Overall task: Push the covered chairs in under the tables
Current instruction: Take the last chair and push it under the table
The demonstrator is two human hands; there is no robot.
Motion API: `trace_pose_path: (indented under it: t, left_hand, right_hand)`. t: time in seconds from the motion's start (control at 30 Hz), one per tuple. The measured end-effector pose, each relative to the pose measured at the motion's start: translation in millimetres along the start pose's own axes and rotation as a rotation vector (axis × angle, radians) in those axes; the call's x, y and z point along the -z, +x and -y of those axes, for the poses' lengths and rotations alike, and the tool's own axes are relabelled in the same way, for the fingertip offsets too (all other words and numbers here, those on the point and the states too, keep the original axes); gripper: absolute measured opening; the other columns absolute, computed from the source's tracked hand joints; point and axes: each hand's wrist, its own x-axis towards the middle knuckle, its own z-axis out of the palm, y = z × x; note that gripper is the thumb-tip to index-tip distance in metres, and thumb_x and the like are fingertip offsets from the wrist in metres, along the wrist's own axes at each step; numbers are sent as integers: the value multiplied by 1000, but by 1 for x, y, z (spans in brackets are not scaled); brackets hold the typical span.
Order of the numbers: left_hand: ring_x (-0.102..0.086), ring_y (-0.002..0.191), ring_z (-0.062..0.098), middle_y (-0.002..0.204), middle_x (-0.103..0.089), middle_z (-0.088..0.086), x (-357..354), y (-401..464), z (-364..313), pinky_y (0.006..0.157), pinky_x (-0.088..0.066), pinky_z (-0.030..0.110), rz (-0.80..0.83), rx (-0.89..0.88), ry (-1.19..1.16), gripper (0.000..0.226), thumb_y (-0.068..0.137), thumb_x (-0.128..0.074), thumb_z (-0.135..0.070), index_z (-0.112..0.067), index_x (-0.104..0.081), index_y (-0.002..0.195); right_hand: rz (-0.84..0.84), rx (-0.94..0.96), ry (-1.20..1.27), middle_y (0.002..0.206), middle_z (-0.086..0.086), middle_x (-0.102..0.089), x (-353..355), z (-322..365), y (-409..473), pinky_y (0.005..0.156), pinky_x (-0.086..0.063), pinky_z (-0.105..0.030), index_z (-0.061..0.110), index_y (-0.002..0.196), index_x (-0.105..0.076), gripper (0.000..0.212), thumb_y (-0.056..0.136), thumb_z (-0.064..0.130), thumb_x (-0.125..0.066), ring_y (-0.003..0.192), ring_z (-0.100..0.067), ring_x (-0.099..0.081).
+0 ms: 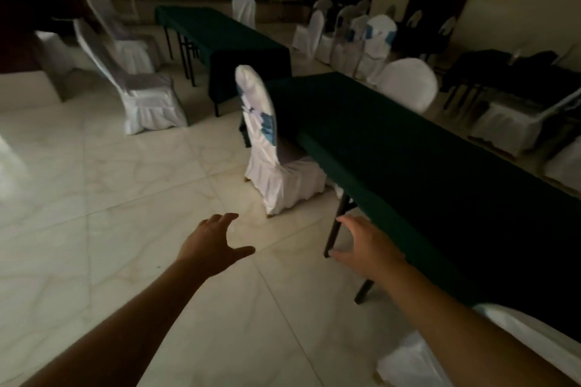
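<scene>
While loose white-covered chairs [138,85] stand apart on the pale tiled floor [94,198], one covered chair [276,154] sits tucked against the near green-clothed table [424,166], its seat partly under the edge. Left hand [213,245] and right hand [364,248] reach forward, fingers spread, holding nothing, the right beside a table leg [334,232].

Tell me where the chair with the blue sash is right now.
In the head view, the chair with the blue sash stands at centre, tucked against the near green table's left edge, beyond both open hands.
</scene>
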Motion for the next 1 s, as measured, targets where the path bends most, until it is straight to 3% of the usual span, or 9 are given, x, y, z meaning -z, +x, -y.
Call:
trace_pose_path:
  t: [0.2,0.33,0.53,0.8,1.0]
  left_hand:
    - [-46,123,21,139,-48,-2,60,48,89,91,-45,39,-44,67,21,91,62,-62,-79,-36,-36,138]
    - [-45,123,19,138,-48,-4,82,89,139,92,-45,39,-58,115,8,87,64,-64,-76,-36,-38,137]
    - [-45,123,18,139,-47,-3,90,183,195,94,-44,38,-18,136,19,84,69,-67,-68,-35,-36,139]
    - [-46,122,19,138,-47,-2,109,395,253,94,-44,37,6,175,48,84,69,-69,-66,-34,-35,140]
    - [-49,119,20,137,-49,-1,146,551,259,91,-43,36,7,136,50,83,69,-68,-67,-35,-35,139]
  right_hand:
    - [-10,113,69,140,0,-45,-22,90,97,90,-42,-33,31,140,-36,80,73,60,-67,123,-20,-44]
    - [-20,177,105,133,1,-49,-47,137,168,78,-39,-28,36,135,-35,75,72,63,-66,115,-20,-49]
    - [25,243,142,131,4,-50,-90,176,289,79,-47,-34,38,132,-35,72,72,65,-64,111,-18,-50]
    - [-15,248,179,128,3,-53,-135,203,507,78,-39,-23,31,135,-39,68,79,60,-63,110,-16,-52]
    - [-86,194,159,117,5,-59,-129,201,635,73,-43,-23,29,128,-45,60,79,57,-66,102,-15,-56]
